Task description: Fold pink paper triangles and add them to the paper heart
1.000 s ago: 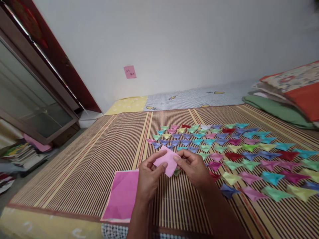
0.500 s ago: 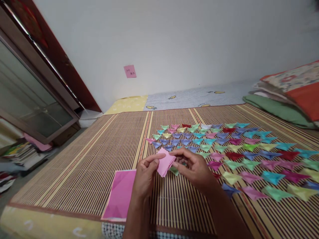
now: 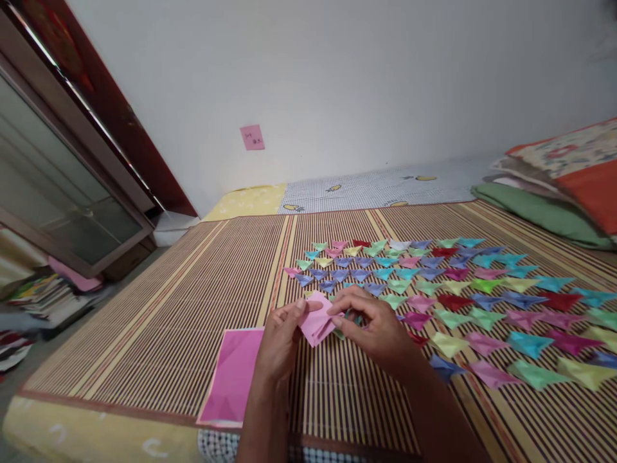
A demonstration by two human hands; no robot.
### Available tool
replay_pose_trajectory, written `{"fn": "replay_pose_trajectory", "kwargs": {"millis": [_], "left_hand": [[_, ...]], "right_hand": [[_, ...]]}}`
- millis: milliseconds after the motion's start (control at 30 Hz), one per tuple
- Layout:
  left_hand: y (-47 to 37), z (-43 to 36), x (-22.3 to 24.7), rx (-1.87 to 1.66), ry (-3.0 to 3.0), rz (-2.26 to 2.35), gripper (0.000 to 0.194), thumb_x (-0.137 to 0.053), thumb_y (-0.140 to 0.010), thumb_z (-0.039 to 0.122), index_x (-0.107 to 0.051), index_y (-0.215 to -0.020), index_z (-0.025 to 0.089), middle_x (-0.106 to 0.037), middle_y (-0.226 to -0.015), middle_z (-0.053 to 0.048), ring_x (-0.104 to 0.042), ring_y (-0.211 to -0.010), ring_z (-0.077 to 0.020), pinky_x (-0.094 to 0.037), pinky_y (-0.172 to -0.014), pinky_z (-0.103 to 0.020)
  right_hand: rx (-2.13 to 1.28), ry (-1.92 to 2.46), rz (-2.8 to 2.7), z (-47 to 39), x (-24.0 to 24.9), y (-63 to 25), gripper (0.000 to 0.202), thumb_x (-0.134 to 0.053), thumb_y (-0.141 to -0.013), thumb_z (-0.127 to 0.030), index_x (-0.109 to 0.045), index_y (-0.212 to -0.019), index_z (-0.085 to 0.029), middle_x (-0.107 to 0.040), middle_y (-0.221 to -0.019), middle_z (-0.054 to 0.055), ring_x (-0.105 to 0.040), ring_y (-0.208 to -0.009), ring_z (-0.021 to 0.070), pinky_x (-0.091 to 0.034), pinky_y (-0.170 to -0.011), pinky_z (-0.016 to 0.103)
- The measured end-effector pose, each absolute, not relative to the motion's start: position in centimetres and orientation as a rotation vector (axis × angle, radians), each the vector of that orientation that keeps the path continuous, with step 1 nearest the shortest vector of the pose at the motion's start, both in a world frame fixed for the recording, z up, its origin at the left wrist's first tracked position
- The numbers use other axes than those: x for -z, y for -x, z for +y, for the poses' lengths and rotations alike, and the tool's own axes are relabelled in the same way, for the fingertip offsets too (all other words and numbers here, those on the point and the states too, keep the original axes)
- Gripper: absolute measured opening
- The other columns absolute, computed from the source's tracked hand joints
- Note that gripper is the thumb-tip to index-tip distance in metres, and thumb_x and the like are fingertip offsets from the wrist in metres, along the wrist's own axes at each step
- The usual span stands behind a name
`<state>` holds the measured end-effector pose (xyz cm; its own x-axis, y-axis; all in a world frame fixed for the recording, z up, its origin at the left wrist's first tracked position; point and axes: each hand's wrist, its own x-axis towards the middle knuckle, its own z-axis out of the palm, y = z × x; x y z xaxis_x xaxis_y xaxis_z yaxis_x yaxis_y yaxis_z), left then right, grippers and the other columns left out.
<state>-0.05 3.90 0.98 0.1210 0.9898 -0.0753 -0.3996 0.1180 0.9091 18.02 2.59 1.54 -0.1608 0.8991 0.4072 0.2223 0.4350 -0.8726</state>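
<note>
A pink sheet of origami paper [image 3: 315, 323], folded into a small layered diamond, is held up above the mat between both hands. My left hand [image 3: 283, 331] pinches its left corner, thumb and fingers closed on it. On the other side my right hand [image 3: 373, 321] grips the right corner between thumb and fingertips, where the layers stand a little apart. Beside my left forearm lies a stack of pink paper sheets [image 3: 232, 376]. Rows of folded paper cranes [image 3: 448, 344] in many colours spread out beyond and to the right of my right hand.
The striped bamboo mat [image 3: 193, 308] covers the bed. Folded bedding and a pillow [image 3: 544, 212] lie at the far right. A pink note [image 3: 252, 137] is stuck on the wall. At the left stand a glass-panelled cabinet [image 3: 72, 173] and a pile of books [image 3: 41, 292].
The pink paper has tilted and moved slightly down and left. My right fingers now pinch its right corner, and my left thumb has shifted up along its edge.
</note>
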Motion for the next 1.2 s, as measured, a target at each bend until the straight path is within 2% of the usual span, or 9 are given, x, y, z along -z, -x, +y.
{"fn": "replay_pose_trajectory", "kwargs": {"millis": [133, 267, 367, 467, 667, 900, 1100, 1200], "left_hand": [[0.2, 3.9, -0.5, -1.214, -0.931, 0.883, 0.043, -0.082, -0.077, 0.051, -0.083, -0.089, 0.010, -0.077, -0.073, -0.011, -0.070, -0.070, -0.0213, -0.050, -0.069, -0.030], [0.7, 3.9, -0.1, -1.182, -1.005, 0.850, 0.044, -0.077, -0.083, 0.052, -0.083, -0.094, 0.010, -0.078, -0.080, -0.011, -0.069, -0.073, -0.0216, -0.050, -0.070, -0.030], [0.8, 4.0, 0.0, -1.157, -1.063, 0.855, 0.037, -0.083, -0.078, 0.043, -0.082, -0.096, 0.011, -0.077, -0.080, -0.008, -0.067, -0.071, -0.0178, -0.049, -0.068, -0.026], [0.6, 4.0, -0.1, -1.178, -1.074, 0.916, 0.030, -0.087, -0.075, 0.036, -0.080, -0.089, 0.012, -0.073, -0.073, -0.004, -0.062, -0.063, -0.0133, -0.046, -0.063, -0.023], [0.0, 3.7, 0.0, -1.250, -1.095, 1.004, 0.030, -0.084, -0.077, 0.040, -0.075, -0.077, 0.012, -0.068, -0.066, -0.001, -0.055, -0.056, -0.0110, -0.043, -0.056, -0.021], [0.0, 3.6, -0.7, -1.248, -1.119, 1.032, 0.031, -0.087, -0.072, 0.040, -0.077, -0.079, 0.012, -0.066, -0.065, -0.001, -0.053, -0.056, -0.0110, -0.040, -0.054, -0.021], [0.0, 3.8, -0.7, -1.240, -1.142, 1.028, 0.031, -0.090, -0.066, 0.038, -0.076, -0.075, 0.012, -0.062, -0.060, 0.001, -0.051, -0.053, -0.0099, -0.040, -0.052, -0.021], [-0.2, 3.7, -0.4, -1.267, -1.101, 1.049, 0.031, -0.089, -0.068, 0.038, -0.075, -0.076, 0.012, -0.064, -0.064, 0.000, -0.054, -0.055, -0.0107, -0.043, -0.053, -0.021]], "right_hand": [[-0.791, 1.025, -1.637, 2.7, -1.5, -18.0, 0.012, -0.064, -0.087, -0.023, -0.071, -0.078, -0.022, -0.066, -0.100, 0.007, -0.064, -0.096, 0.0232, -0.050, -0.078, 0.036], [-0.779, 1.019, -1.595, 2.8, -1.4, -17.5, 0.017, -0.061, -0.089, -0.022, -0.064, -0.073, -0.022, -0.066, -0.092, 0.005, -0.063, -0.088, 0.0212, -0.048, -0.074, 0.033], [-0.777, 1.019, -1.548, 2.8, -1.1, -17.1, 0.018, -0.059, -0.091, -0.021, -0.061, -0.073, -0.021, -0.066, -0.086, 0.004, -0.060, -0.075, 0.0176, -0.046, -0.066, 0.030], [-0.761, 1.031, -1.494, 2.9, -0.9, -16.6, 0.017, -0.059, -0.089, -0.021, -0.060, -0.072, -0.021, -0.067, -0.087, 0.004, -0.060, -0.074, 0.0171, -0.045, -0.064, 0.029], [-0.811, 1.062, -1.441, 3.0, -0.7, -16.4, 0.016, -0.059, -0.086, -0.023, -0.058, -0.070, -0.021, -0.069, -0.082, 0.003, -0.058, -0.065, 0.0156, -0.046, -0.060, 0.028], [-0.885, 1.052, -1.377, 3.1, -0.1, -16.3, 0.022, -0.064, -0.088, -0.031, -0.057, -0.070, -0.021, -0.067, -0.080, 0.004, -0.060, -0.070, 0.0180, -0.046, -0.062, 0.030], [-0.838, 1.083, -1.400, 3.0, 0.1, -16.2, 0.022, -0.061, -0.089, -0.030, -0.054, -0.070, -0.022, -0.054, -0.067, -0.002, -0.050, -0.060, 0.0144, -0.039, -0.056, 0.028], [-0.810, 1.078, -1.428, 2.9, -0.2, -16.2, 0.022, -0.061, -0.088, -0.027, -0.053, -0.068, -0.022, -0.053, -0.066, -0.002, -0.048, -0.060, 0.0142, -0.039, -0.056, 0.027]]}}
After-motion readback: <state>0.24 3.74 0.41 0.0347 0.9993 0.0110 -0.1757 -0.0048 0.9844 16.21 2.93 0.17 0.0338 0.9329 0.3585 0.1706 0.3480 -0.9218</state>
